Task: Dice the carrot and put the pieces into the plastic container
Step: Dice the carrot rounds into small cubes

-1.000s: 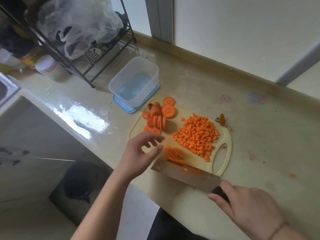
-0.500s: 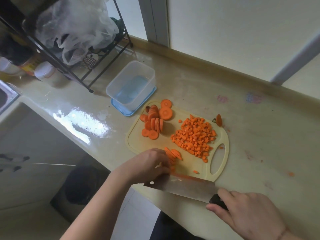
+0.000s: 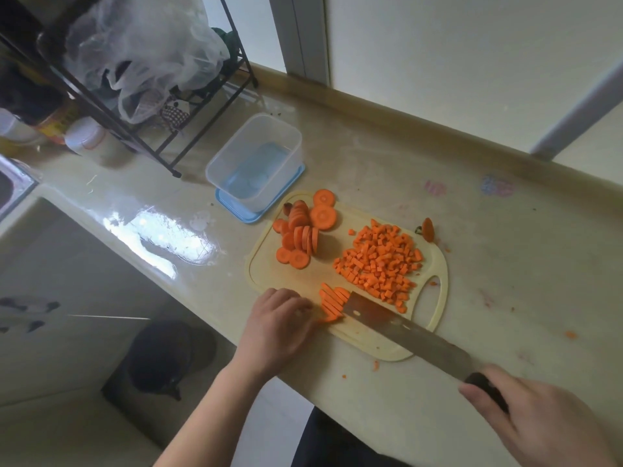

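Gripping the black handle of the cleaver (image 3: 397,323) w/ my right hand (image 3: 539,419), fingers wrapped round it; blade lies slantwise over the near part of the cutting board (image 3: 435,264), its far end against a small stack of carrot strips (image 3: 332,303). My left hand (image 3: 279,326) sits at the board's near-left edge, fingers curled, fingertips at the strips from the left; whether they pinch or only steady the stack, cannot tell.

Board contents: pile of diced carrot (image 3: 379,261) on the right half, beside the handle slot; carrot rounds (image 3: 303,234) at far left, some leaning in a row, some flat. Carrot end piece (image 3: 428,229) just off the board's far-right edge.

Plastic container (image 3: 254,156): clear, stands on its blue lid, just beyond the board's far-left corner; no carrot visible inside.

Countertop (image 3: 505,264): a few orange scraps near the board's near edge and further right. Black wire rack (image 3: 141,129) far left, w/ crumpled plastic bags (image 3: 145,45) on it; white jar (image 3: 84,139) beside it.
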`<state>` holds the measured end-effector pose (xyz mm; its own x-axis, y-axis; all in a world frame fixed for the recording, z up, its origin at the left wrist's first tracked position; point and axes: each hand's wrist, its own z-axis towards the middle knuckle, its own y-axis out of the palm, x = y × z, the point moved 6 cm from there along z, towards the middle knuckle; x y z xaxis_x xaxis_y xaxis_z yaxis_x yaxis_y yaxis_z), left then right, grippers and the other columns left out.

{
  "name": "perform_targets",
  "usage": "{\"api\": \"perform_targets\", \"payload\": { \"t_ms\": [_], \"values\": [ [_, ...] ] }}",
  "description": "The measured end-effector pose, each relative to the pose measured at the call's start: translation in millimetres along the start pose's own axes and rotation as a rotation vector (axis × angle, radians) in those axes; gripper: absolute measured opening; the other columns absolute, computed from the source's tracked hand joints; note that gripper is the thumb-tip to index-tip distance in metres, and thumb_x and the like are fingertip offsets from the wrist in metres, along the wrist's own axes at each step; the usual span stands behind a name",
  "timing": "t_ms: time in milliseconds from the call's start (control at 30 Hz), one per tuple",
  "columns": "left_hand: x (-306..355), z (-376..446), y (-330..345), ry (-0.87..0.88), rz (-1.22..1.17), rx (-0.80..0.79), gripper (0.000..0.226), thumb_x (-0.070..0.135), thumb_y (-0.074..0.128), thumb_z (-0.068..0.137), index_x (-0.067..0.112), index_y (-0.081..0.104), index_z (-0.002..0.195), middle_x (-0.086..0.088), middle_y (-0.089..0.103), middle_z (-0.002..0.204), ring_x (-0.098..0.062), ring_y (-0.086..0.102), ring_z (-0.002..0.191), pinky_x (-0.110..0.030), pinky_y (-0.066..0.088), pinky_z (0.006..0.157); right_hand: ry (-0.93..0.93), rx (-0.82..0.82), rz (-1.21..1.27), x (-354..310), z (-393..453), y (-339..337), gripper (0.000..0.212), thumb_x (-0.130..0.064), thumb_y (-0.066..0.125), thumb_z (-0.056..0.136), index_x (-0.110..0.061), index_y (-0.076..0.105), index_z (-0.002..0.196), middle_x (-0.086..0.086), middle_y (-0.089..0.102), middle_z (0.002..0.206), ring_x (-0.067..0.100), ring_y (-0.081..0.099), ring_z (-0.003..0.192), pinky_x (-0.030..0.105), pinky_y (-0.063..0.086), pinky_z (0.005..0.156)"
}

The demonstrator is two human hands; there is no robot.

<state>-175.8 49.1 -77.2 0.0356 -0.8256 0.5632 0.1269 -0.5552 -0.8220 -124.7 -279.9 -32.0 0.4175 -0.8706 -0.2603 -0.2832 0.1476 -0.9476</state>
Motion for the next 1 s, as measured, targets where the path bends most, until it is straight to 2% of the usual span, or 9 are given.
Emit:
{"api": "perform_targets", "payload": {
  "t_ms": [67,167,367,567,733,933,1000],
  "values": [
    [7,-2,6,0.125,0.078,0.03,0.023,0.037,0.067,0.093,0.017,0.077,0.096,0.001,0.068,0.094,-0.02,0.06,0.082,-0.031,0.047,0.072,0.08,-0.04,0.053,6,1,3,0.061,-0.077,0.014,0.086,-0.036,0.057,0.071,-0.015,0.046,0.042,0.015,0.057,0.04,0.028,0.039,0.034],
    [10,-4,12,0.265,0.133,0.018,0.018,0.032,0.067,0.095,0.018,0.078,0.099,0.0,0.068,0.097,-0.021,0.06,0.086,-0.033,0.046,0.074,0.167,0.012,0.169,12,1,3,0.075,-0.088,0.003,0.073,-0.036,0.056,0.075,-0.01,0.053,0.047,0.017,0.06,0.051,0.034,0.047,0.046],
    [9,19,5,0.225,0.09,0.064,0.019,0.024,0.061,0.098,0.012,0.076,0.102,-0.005,0.067,0.095,-0.026,0.061,0.081,-0.041,0.051,0.067,0.231,-0.027,0.246,12,3,3,0.087,-0.092,-0.001,0.064,-0.024,0.052,0.073,-0.002,0.052,0.048,0.013,0.052,0.048,0.033,0.046,0.051],
    [10,39,8,0.342,0.127,-0.038,0.027,0.012,0.051,0.098,0.012,0.076,0.108,-0.007,0.064,0.095,-0.027,0.057,0.08,-0.039,0.048,0.069,0.238,-0.082,0.211,13,4,4,0.088,-0.093,-0.005,0.061,-0.027,0.051,0.072,-0.003,0.053,0.05,0.012,0.053,0.049,0.03,0.046,0.051],
    [19,49,6,0.451,0.115,-0.081,0.036,0.0,0.042,0.092,0.004,0.077,0.098,-0.014,0.064,0.091,-0.031,0.06,0.074,-0.041,0.053,0.062,0.233,-0.089,0.189,13,3,4,0.091,-0.094,-0.008,0.058,-0.029,0.053,0.074,-0.003,0.053,0.05,0.011,0.054,0.051,0.026,0.044,0.05],
    [22,57,6,0.476,0.066,-0.182,0.036,0.0,0.045,0.089,0.004,0.079,0.1,-0.013,0.065,0.087,-0.031,0.061,0.07,-0.037,0.054,0.061,0.231,-0.085,0.202,12,5,2,0.085,-0.095,-0.006,0.058,-0.032,0.05,0.07,-0.016,0.057,0.058,0.008,0.053,0.049,0.026,0.044,0.049],
    [22,60,6,0.455,0.052,-0.21,0.03,-0.005,0.053,0.087,0.004,0.079,0.099,-0.013,0.065,0.086,-0.031,0.062,0.07,-0.038,0.054,0.06,0.226,-0.082,0.196,11,6,3,0.085,-0.095,-0.005,0.058,-0.031,0.05,0.07,-0.011,0.056,0.054,0.008,0.052,0.048,0.025,0.043,0.048]
  ]
}}
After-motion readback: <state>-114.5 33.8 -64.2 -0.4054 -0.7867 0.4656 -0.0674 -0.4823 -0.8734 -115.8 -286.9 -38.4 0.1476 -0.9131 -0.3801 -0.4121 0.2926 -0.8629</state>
